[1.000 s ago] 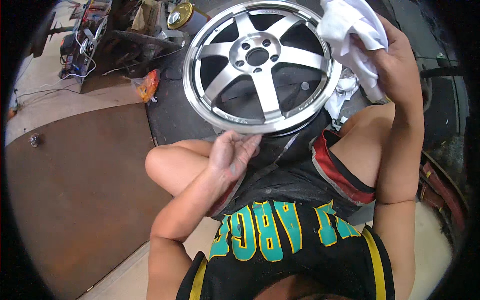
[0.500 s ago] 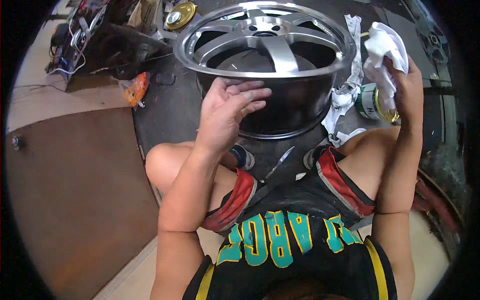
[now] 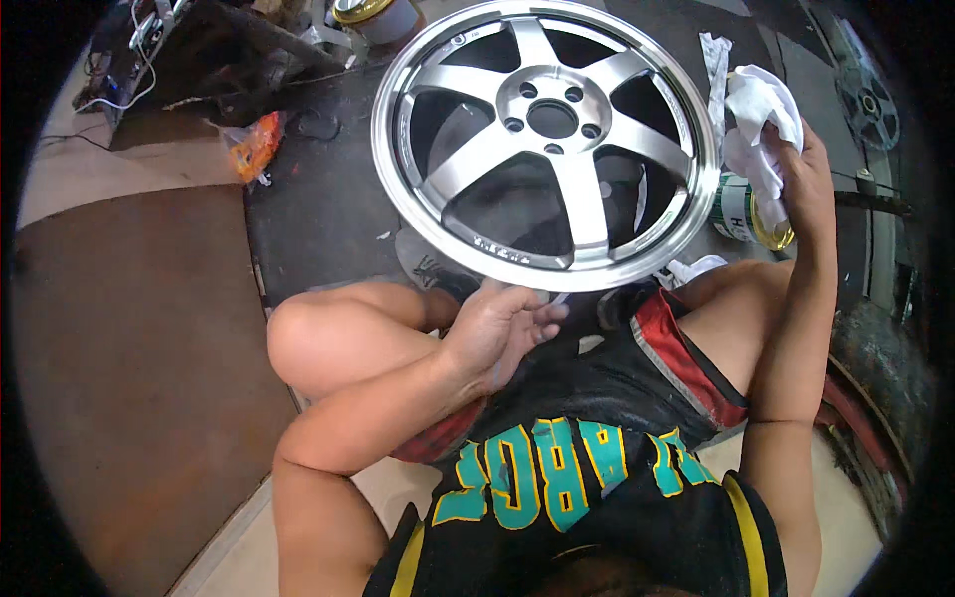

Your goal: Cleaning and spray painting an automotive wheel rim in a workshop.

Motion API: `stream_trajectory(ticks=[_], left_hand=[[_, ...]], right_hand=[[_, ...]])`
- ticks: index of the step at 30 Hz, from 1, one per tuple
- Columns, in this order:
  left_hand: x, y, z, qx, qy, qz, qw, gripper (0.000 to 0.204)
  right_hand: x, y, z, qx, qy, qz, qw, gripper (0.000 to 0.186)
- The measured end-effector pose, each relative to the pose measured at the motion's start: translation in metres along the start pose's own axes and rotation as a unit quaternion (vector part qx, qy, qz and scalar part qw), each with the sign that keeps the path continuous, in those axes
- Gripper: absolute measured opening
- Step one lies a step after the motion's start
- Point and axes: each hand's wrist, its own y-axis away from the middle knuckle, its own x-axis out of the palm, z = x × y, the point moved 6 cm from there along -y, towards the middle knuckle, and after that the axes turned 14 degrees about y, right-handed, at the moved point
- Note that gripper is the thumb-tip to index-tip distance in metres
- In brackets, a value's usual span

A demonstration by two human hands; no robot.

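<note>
The silver six-spoke wheel (image 3: pixel 550 86) stands in front of the person, just beyond the knees, its bright face tipped toward them. The left hand (image 3: pixel 507 333) is at the wheel's near edge, fingers loosely bent and parted; whether it grips the lip or only touches it, I cannot tell. The right hand (image 3: pixel 808 184), to the right of the wheel, is closed around a bunched white cloth (image 3: pixel 766 111). Small lettering marks the wheel's lip (too fine to make out here). Just right of the wheel lies a green tin (image 3: pixel 733 209) with dark characters on a pale label panel. On the near side of the wheel, the person's black shirt (image 3: pixel 637 532) bears large teal letters edged in yellow. Well left of the wheel sits an orange plastic bag (image 3: pixel 256 147).
</note>
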Motion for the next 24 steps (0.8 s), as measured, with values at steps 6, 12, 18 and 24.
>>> stream_trajectory(ticks=[6,12,18,24], left_hand=[[-0.017,0.002,0.031,-0.206,-0.366,-0.023,0.907,0.046],[0.087,0.02,0.0,0.164,-0.628,0.309,0.695,0.04],[0.104,0.031,-0.003,0.161,-0.686,0.349,0.618,0.036],[0.09,0.035,0.0,0.138,-0.741,0.371,0.542,0.031]], right_hand=[[0.046,0.009,-0.006,-0.006,0.111,0.155,0.982,0.031],[0.141,0.011,0.021,-0.2,0.338,0.174,0.903,0.046],[0.165,0.01,0.032,-0.206,0.428,-0.029,0.879,0.053],[0.218,0.019,0.034,-0.161,0.631,0.12,0.749,0.06]])
